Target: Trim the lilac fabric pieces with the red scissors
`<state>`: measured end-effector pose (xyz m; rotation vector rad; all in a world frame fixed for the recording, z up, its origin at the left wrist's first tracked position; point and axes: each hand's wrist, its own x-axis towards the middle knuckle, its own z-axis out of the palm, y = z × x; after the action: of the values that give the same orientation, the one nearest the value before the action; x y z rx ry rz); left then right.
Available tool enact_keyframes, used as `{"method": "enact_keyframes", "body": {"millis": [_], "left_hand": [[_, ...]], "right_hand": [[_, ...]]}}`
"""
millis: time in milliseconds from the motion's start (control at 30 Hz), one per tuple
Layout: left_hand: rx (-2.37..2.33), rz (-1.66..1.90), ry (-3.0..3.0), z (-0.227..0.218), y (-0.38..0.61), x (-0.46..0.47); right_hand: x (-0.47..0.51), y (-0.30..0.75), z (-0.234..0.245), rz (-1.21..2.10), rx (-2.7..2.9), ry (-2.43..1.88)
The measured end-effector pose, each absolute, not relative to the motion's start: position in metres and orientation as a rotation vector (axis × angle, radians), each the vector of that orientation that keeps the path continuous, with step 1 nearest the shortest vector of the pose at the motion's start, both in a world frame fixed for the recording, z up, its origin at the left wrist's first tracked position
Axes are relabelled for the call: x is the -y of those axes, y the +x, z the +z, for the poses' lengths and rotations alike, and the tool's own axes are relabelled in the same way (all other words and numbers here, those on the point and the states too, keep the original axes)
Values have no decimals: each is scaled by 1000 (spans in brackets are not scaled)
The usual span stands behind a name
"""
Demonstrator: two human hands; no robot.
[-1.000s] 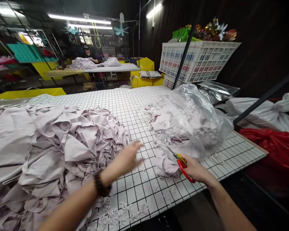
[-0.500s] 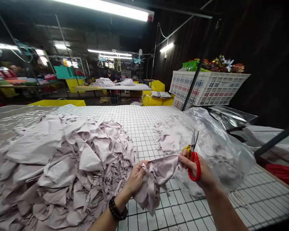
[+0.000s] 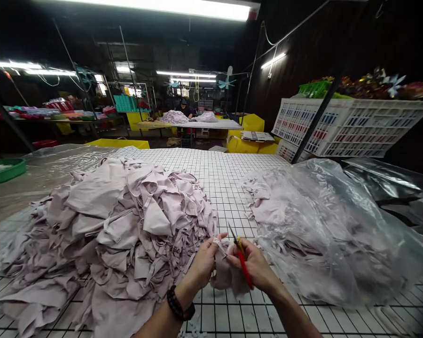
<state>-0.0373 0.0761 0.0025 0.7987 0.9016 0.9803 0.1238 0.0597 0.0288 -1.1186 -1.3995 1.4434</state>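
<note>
Between my hands hangs a pale pink-grey fabric piece (image 3: 223, 272) above the gridded table (image 3: 215, 185). My left hand (image 3: 203, 264) pinches its upper edge, with a dark bead bracelet round the wrist. In my right hand (image 3: 256, 266) are scissors (image 3: 244, 267) with red and yellow handles, blades pointing up and to the left. The fingers of that hand also touch the fabric, and whether the blades are parted is unclear. A large heap of similar fabric pieces (image 3: 127, 202) lies left of my hands. More pieces lie to the right, partly inside a clear plastic bag (image 3: 341, 206).
White plastic crates (image 3: 359, 124) with shiny decorations stand at the back right beside a dark slanted pole (image 3: 315, 123). A green tray (image 3: 7, 171) sits at the far left. Behind the table are yellow bins (image 3: 120, 142) and another worktable (image 3: 218, 124), with a person (image 3: 185, 110) there.
My hands have come closer together and the fabric, stretched before, now hangs bunched between them. The scissors have swung to point up-left. The view has turned a little to the left.
</note>
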Motion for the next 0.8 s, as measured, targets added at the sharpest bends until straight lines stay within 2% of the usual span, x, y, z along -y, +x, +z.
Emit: {"method": "enact_keyframes", "body": {"millis": [233,400,567,667,800], "left_hand": [[-929,1051,886,5,-29,-77],[-1012,1018,1164,-3,-33,-79],[-941,821,1391,-5,-41,-82],[-945,831,1469,12,-46,-94],[-917,1033,1645,68,-46,-124]], "right_hand": [[-66,124,35,1591,1366,-1038],[-70,131,37,1366,1387,-1142],[-73,150,65,1229,1416,-1090],[-69,161,84,1203,1381,-1058],[-50,179,100,1136,1276,-1091]]}}
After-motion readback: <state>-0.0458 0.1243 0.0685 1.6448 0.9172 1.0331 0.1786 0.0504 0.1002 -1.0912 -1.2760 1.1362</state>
